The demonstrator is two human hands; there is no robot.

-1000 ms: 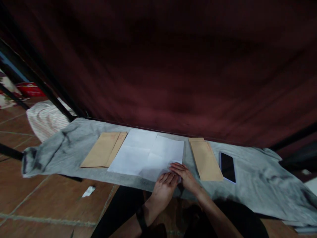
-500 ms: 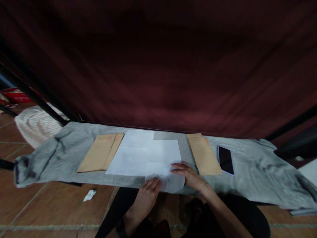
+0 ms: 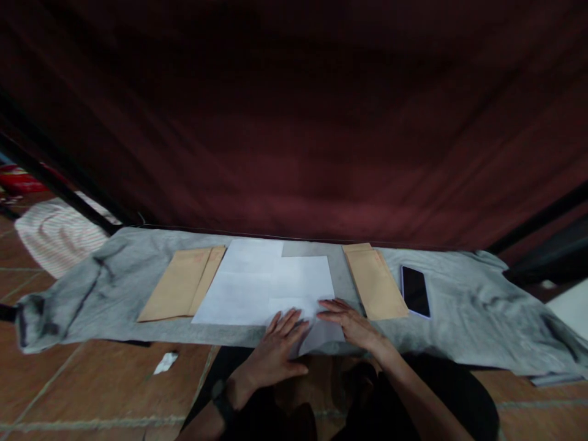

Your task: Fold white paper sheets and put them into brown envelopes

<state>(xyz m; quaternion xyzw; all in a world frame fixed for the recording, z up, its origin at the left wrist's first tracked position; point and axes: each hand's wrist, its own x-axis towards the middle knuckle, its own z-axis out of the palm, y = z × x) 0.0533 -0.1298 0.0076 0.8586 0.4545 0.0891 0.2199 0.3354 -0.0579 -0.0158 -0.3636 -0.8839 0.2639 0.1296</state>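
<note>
White paper sheets (image 3: pixel 266 282) lie on a grey cloth (image 3: pixel 114 275) spread over the floor. One top sheet (image 3: pixel 324 334) sticks out toward me past the cloth's near edge. My left hand (image 3: pixel 275 352) lies flat on that sheet's left part, fingers spread. My right hand (image 3: pixel 351 321) rests flat on its right part, fingers stretched out toward the left. Neither hand grips anything.
Brown envelopes lie left (image 3: pixel 181 285) and right (image 3: pixel 374 282) of the paper. A dark phone (image 3: pixel 414 291) rests at the right. A dark red curtain (image 3: pixel 298 122) hangs behind. A striped cloth (image 3: pixel 55 236) and a paper scrap (image 3: pixel 165 362) lie on the tiled floor.
The top sheet has slid toward me, now overhanging the cloth's near edge. My left hand moved back, then came forward flat onto the sheet. The view shifted slightly left.
</note>
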